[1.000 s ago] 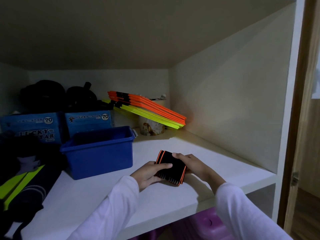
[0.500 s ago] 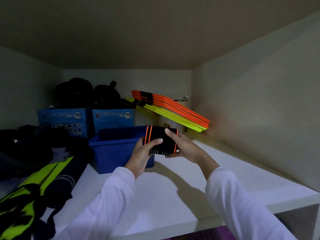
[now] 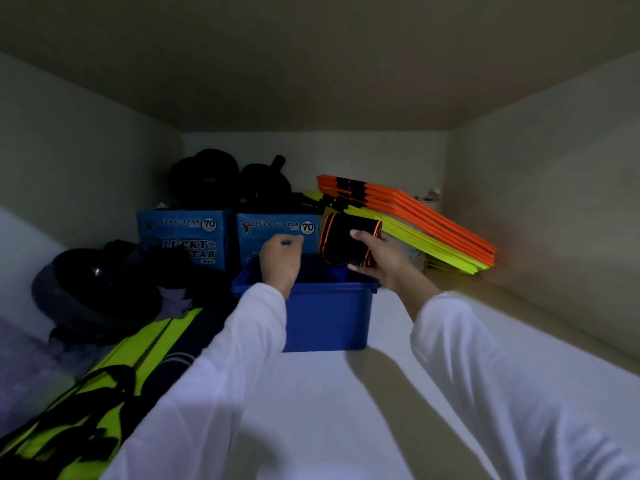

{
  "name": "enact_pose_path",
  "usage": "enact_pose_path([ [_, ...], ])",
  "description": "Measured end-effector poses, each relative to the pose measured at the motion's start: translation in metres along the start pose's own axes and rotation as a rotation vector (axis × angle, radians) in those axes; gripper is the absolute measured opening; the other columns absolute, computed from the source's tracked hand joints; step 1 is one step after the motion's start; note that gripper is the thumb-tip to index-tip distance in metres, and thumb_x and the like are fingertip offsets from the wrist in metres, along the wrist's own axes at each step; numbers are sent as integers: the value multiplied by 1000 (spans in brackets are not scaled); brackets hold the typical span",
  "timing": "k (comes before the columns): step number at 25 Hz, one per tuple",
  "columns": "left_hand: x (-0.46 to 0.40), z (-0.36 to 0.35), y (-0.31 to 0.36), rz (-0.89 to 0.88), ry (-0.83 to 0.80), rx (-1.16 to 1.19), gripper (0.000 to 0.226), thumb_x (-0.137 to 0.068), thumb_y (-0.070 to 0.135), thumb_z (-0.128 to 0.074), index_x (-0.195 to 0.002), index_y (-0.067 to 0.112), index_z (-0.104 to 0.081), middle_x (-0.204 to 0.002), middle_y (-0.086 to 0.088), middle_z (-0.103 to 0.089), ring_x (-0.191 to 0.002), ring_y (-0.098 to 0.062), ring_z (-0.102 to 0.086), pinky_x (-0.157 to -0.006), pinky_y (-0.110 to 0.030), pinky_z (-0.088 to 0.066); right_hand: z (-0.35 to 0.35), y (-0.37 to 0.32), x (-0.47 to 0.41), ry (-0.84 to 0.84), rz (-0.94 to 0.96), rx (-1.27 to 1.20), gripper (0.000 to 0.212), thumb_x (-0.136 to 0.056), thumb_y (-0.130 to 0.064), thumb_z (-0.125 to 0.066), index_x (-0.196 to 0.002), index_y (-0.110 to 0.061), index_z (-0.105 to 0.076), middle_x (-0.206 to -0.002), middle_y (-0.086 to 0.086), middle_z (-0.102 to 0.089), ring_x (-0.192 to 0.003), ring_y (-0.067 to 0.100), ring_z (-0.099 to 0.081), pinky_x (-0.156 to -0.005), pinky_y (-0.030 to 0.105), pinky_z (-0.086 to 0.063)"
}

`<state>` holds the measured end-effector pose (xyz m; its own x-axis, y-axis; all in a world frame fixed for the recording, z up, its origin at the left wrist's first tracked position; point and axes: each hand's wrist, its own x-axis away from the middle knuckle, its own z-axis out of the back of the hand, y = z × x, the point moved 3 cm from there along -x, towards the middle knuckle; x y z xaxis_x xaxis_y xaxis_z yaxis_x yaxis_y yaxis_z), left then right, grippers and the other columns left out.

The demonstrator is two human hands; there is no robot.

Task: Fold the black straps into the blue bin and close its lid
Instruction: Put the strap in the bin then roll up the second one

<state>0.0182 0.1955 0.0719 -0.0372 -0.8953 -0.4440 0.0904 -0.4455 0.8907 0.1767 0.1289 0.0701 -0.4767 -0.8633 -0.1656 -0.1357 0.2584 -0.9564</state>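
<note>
Right hand [image 3: 375, 254]: you gripped the folded strap [image 3: 346, 242] above the bin's [image 3: 325, 317] right rim.
Left hand [image 3: 280, 259]: your fingers curled loosely, holding nothing, over the left rim.
Room: bare shelf [image 3: 329, 410] before the bin.

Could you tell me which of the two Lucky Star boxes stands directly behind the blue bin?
The right box, partly hidden by the left hand; the left box stands clear of the bin.
</note>
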Motion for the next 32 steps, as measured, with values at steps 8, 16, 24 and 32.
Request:
enact_pose_path([
  [8,-66,7,-28,155,-229,-926,34,-97,15,-42,-122,-4,-55,-128,-19,-57,-119,-33,-55,-96,-35,-46,-24,17,-48,-69,-7,1114,66,-81,-32,-70,-137,-14,-39,-132,11,-51,-117,33,-54,-78,42,-54],
  [16,-70,7,-41,107,-200,-1089,32,-94,9,-45,-123,1,-54,-129,-18,-55,-120,-31,-53,-94,-35,-47,-48,27,-35,-416,-247,1669,46,-101,-30,-32,-141,-7,-43,-148,9,-42,-134,27,-42,-106,33,-35],
  [24,-74,21,-41,144,-193,-1161,33,-93,2,-47,-126,-2,-53,-135,-18,-52,-125,-31,-50,-97,-36,-47,-44,31,-35,-404,-416,1347,34,-100,-29,-36,-97,-10,-63,-100,9,-64,-73,17,-57,-67,27,-45],
  [32,-79,30,-44,131,-197,-1100,32,-94,1,-44,-125,-6,-51,-133,-22,-52,-124,-34,-52,-97,-35,-46,-46,20,-25,-471,-337,1814,43,-103,-20,-30,-142,-4,-39,-151,11,-37,-137,26,-37,-109,32,-30],
])
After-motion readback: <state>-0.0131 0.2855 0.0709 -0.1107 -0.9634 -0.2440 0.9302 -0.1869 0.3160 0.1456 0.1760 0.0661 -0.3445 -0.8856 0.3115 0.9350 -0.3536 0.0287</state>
